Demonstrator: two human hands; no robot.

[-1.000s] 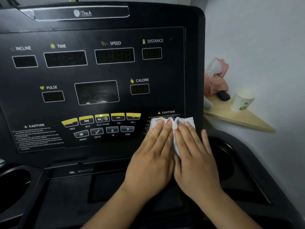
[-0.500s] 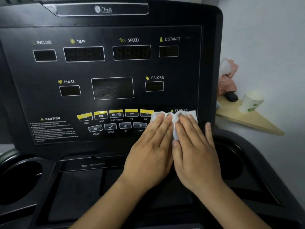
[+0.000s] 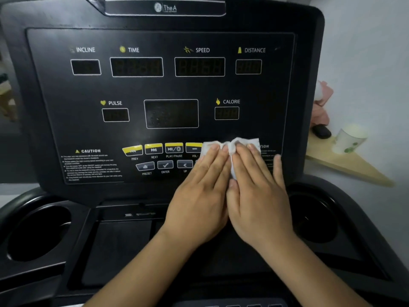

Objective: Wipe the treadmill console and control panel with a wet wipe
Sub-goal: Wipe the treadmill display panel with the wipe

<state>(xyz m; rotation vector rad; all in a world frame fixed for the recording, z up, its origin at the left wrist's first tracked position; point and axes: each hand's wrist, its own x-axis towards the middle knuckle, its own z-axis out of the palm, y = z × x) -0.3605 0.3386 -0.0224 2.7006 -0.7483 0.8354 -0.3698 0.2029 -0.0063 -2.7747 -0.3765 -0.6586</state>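
Nearest the camera, below the wet wipe (image 3: 232,145), lies the flat black tray of the console (image 3: 124,247). A round cup holder (image 3: 37,233) sits well to the lower left of the wipe and another cup holder (image 3: 312,218) to its lower right. Over the tray, the left hand (image 3: 199,202) and the right hand (image 3: 259,200) lie side by side, touching along the thumbs. Each grip is wide and flat, with straight fingers pressing the wipe against the control panel (image 3: 272,96) rather than curling round it.

The white, crumpled wipe sits under the fingertips at the right end of the button row, and its right edge covers the start of a CAUTION label. Just left of the wipe is the yellow VOL- button (image 3: 193,148), then the PLAY/PAUSE button (image 3: 174,148). Above the wipe are the dark CALORIE display (image 3: 226,113) and, farther up, the SPEED display (image 3: 199,67). Well to the right of the wipe, a wooden shelf (image 3: 354,168) carries a paper cup (image 3: 349,138).
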